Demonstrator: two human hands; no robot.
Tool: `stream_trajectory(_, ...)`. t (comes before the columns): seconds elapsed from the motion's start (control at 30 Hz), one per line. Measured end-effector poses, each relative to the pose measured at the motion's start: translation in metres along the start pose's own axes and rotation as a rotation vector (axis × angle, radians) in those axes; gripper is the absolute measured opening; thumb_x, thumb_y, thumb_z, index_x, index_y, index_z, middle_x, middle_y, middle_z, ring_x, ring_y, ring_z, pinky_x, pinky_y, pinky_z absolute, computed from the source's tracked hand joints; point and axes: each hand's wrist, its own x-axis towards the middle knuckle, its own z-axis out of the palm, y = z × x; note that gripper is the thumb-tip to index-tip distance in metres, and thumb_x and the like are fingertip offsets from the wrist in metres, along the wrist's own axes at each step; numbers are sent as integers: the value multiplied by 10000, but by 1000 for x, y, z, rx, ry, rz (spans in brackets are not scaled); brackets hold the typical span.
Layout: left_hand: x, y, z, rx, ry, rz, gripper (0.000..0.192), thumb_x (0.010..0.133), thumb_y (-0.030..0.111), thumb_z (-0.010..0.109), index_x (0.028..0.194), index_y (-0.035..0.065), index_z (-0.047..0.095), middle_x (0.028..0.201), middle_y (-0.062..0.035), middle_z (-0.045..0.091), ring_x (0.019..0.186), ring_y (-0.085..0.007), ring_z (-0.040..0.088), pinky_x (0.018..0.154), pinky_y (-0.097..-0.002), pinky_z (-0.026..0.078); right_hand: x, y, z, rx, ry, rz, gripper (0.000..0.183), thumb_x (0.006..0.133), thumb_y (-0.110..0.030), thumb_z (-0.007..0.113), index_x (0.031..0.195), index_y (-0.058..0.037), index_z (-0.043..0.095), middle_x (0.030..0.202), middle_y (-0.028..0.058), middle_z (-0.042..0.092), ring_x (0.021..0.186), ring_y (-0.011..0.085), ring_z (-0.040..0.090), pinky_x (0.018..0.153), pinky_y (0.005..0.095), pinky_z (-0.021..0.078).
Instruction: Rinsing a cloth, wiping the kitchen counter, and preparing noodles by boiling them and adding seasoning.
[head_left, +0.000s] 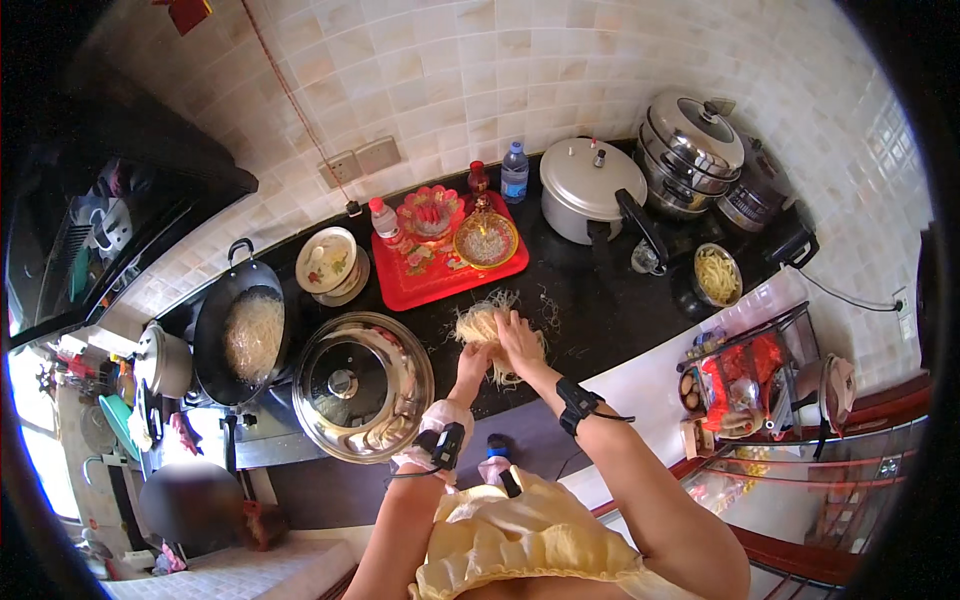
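Observation:
A bundle of dry, pale noodles (478, 324) lies on the black countertop (600, 315), with loose strands scattered around it. My left hand (478, 360) grips its near side with bent fingers. My right hand (519, 341) presses on the bundle's right side, its fingers curled over the strands. The two hands nearly meet. At the left, a black wok (206, 337) on the stove holds pale noodles in foamy liquid (255, 337). A large steel lid with a glass centre (364, 386) lies between the wok and my hands.
Behind my hands is a red tray (450, 283) with glass dishes. Lidded bowls (330, 262) stand left of it. A pressure cooker (589, 187), a steel steamer (690, 150) and a bowl of pale cut strips (718, 276) are to the right. A wire rack (742, 375) stands beyond the counter edge.

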Motion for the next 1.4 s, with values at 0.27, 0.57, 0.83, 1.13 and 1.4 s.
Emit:
stream_trajectory(0.27, 47, -32, -38, 240, 173, 184, 398, 773, 248, 666, 1017, -58, 602, 824, -102, 673, 757, -155, 639, 649, -264, 499, 46, 46, -38, 534, -534, -145, 844, 820, -469, 622, 1443, -106, 183, 1434, 210, 302, 1314, 346, 316, 1070, 390, 291)
stream_trajectory(0.57, 13, -12, -10, 609, 285, 58, 767, 728, 324, 695, 1304, -66, 371, 1246, -272, 499, 1157, -295, 508, 960, -359, 394, 33, 153, 3, 605, 232, 243, 367, 924, -288, 468, 1080, 16, 604, 1055, 198, 621, 1005, 318, 592, 860, 372, 459)
stream_trajectory(0.83, 21, -28, -20, 194, 10, 102, 617, 742, 216, 663, 1252, -59, 452, 1016, -186, 630, 956, -217, 607, 827, -301, 463, 25, 83, 16, 837, -29, -12, 361, 936, -275, 460, 1128, 9, 576, 1156, 198, 594, 1085, 297, 568, 905, 346, 440)
stream_trajectory(1.13, -39, 32, -29, 205, 126, 151, 574, 768, 144, 665, 1277, -11, 447, 818, -85, 622, 643, -132, 587, 547, -282, 487, 24, 59, -51, 476, 142, -14, 274, 778, -30, 544, 1035, -27, 642, 834, 141, 677, 744, 231, 663, 667, 330, 515)
stream_trajectory(1.4, -140, 61, -102, -124, -80, 186, 237, 899, 140, 560, 1118, 52, 587, 939, -46, 674, 752, -84, 613, 630, -196, 460, 29, 5, -60, 648, 119, 4, 171, 852, -131, 620, 895, 32, 649, 568, 74, 593, 389, 146, 533, 409, 273, 404)
